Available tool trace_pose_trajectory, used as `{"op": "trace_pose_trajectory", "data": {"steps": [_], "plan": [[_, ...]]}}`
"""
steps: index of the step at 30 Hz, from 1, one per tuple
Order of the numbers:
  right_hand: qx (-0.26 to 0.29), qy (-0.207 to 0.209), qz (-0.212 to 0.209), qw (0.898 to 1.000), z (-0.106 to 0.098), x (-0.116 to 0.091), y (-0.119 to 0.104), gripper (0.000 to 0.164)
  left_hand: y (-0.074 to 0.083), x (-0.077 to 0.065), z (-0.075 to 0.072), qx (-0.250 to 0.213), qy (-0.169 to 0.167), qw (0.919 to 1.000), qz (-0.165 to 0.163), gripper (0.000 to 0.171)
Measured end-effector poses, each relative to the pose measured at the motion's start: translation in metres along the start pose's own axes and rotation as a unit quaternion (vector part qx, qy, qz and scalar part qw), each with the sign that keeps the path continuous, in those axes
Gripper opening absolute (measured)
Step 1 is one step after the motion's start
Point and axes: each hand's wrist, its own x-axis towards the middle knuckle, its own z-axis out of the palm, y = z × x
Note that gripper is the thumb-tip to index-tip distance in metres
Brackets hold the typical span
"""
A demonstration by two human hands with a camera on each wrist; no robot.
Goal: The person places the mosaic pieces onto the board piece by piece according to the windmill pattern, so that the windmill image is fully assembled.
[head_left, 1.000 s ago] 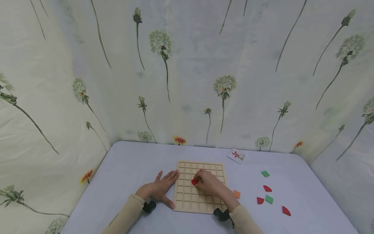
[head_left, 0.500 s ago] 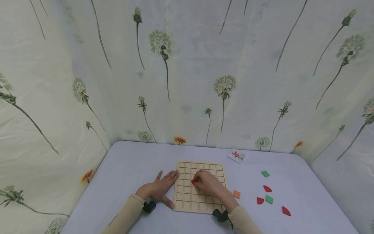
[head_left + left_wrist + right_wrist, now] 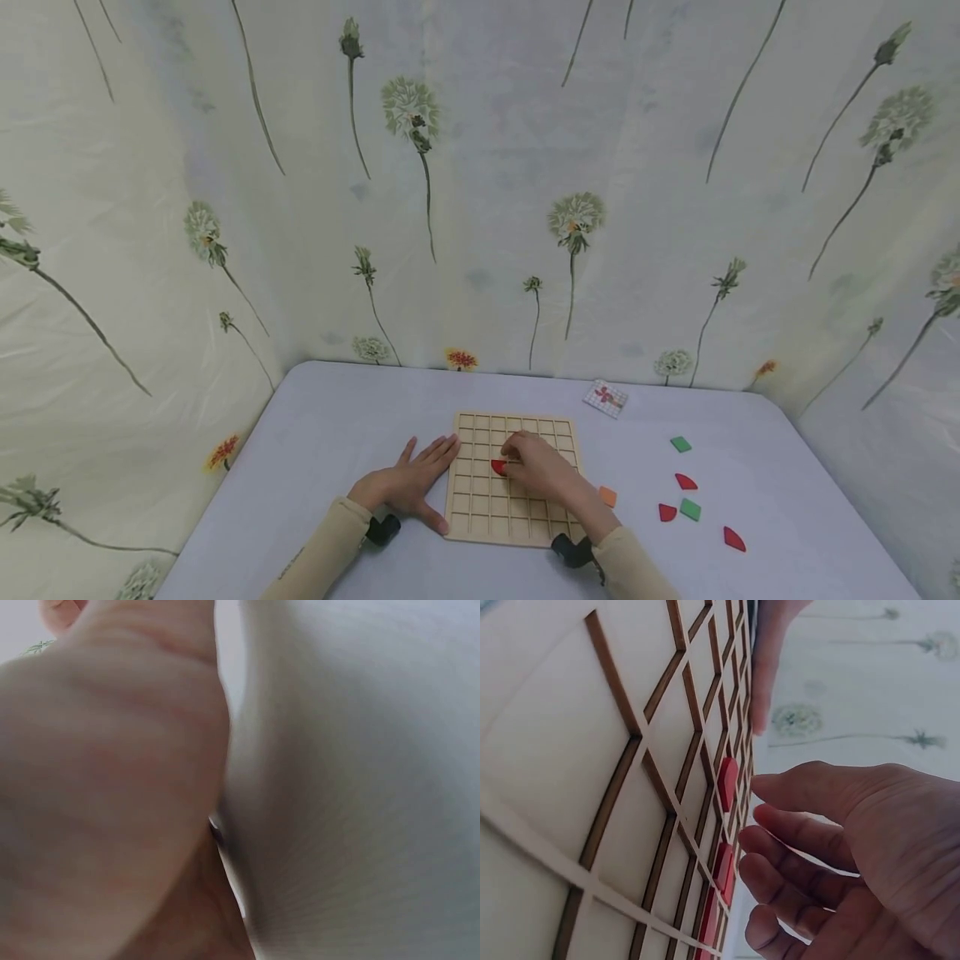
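Note:
A wooden grid board [image 3: 480, 525] lies on the table with square cells. My left hand [image 3: 416, 485] lies spread along its left side, fingertips at the edge and thumb by the near left corner. Over the middle of the board is my right hand [image 3: 542, 468], fingers loosely bent with nothing between them. Just at its fingertips a red rounded piece [image 3: 498, 467] sits in a cell. In the right wrist view that red piece [image 3: 727, 784] and another red piece [image 3: 724, 871] show in the grid, apart from the fingers. The right hand hides part of the board in the head view.
Right of the board lie an orange tile [image 3: 607, 497], green tiles [image 3: 681, 444] and red rounded pieces [image 3: 734, 539]. A small card [image 3: 606, 399] with a red pattern lies behind the board. A flowered curtain [image 3: 480, 208] surrounds the table. Skin and sleeve fill the left wrist view.
My right fingers have let go of the red piece and drawn slightly to the right, so more of it shows. The left hand has stayed put.

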Motion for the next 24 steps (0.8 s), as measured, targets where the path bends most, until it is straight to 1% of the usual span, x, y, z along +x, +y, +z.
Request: {"op": "trace_pose_trajectory", "data": {"steps": [2,4,9,15,18,21,24], "plan": [[0.007,0.002,0.000,1.000,-0.003,-0.003,0.002,0.018,0.000,0.000,0.000,0.000,0.000,1.0000,0.000,0.129],[0.012,0.003,0.008,1.000,-0.006,-0.008,0.004,0.017,0.000,0.001,0.000,0.000,0.000,1.0000,-0.001,0.129],[0.011,0.013,0.050,0.999,-0.015,-0.021,0.015,0.015,0.001,0.000,-0.001,-0.001,0.001,1.0000,-0.002,0.129],[0.022,0.021,0.102,0.994,-0.028,-0.034,0.040,0.018,0.000,0.000,0.000,-0.003,0.004,1.0000,-0.002,0.129],[0.030,0.012,0.133,0.991,-0.036,-0.042,0.054,0.020,0.001,0.001,0.001,-0.002,0.000,1.0000,-0.002,0.129],[0.025,0.002,0.156,0.987,-0.045,-0.052,0.069,0.023,0.001,0.001,0.001,0.000,-0.002,1.0000,-0.002,0.129],[0.017,-0.004,0.169,0.985,-0.055,-0.063,0.083,0.027,0.002,-0.001,0.000,0.001,-0.003,1.0000,-0.005,0.129]]}}
